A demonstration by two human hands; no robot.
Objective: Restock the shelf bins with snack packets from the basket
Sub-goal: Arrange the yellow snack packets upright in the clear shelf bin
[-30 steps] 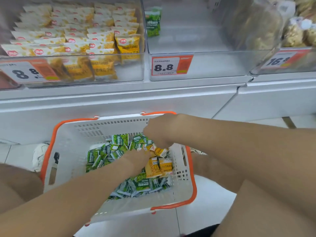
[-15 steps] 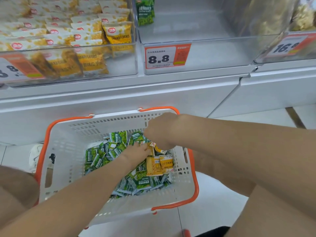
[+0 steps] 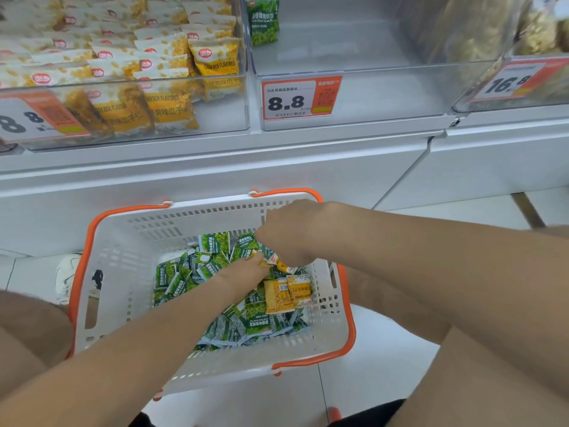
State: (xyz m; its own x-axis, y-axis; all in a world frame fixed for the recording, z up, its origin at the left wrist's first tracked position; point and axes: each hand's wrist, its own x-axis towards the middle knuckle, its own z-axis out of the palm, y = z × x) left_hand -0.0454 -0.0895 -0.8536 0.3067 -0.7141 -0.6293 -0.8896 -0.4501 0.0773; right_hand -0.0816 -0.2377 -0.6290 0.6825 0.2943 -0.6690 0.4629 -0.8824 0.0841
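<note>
Spanning the far side: white shelf unit (image 3: 215, 167), its front panel dropping to the floor just beyond the basket. Three clear bins sit on top, side by side.
- Left bin (image 3: 221, 118): crowded with rows of yellow packets (image 3: 172, 57); cut off at the left and top edges.
- Middle bin (image 3: 385, 97): one upright green packet (image 3: 264, 23) at its far left corner, top cropped. Open room to the right of it.
- Right bin (image 3: 529, 100): bagged contents blurred behind glare, not identifiable.

White basket (image 3: 123, 241) with orange handles (image 3: 286, 192), on floor tiles (image 3: 385, 380) near the shelf front.
- Rim open above; one forearm crosses the near rim, the other the right rim.
- Heap of green packets (image 3: 255, 325) across the bottom, with basket wall rising free around it.
- Two flat yellow packets (image 3: 286, 294) on the heap's right side.

Right hand (image 3: 292, 232): knuckles up over the far right of the heap, fingers curled down and hidden under the palm. A small yellow packet (image 3: 283, 265) sticks out from beneath it, pinched there.

Left hand (image 3: 246, 271): back upward, just beside on the near left, fingertips meeting that same packet. Whether it grips cannot be told.

Price tag (image 3: 300, 98): reads 8.8, on the middle bin's front wall.

White shoe (image 3: 66, 275): left of the basket, partly hidden by its wall.
</note>
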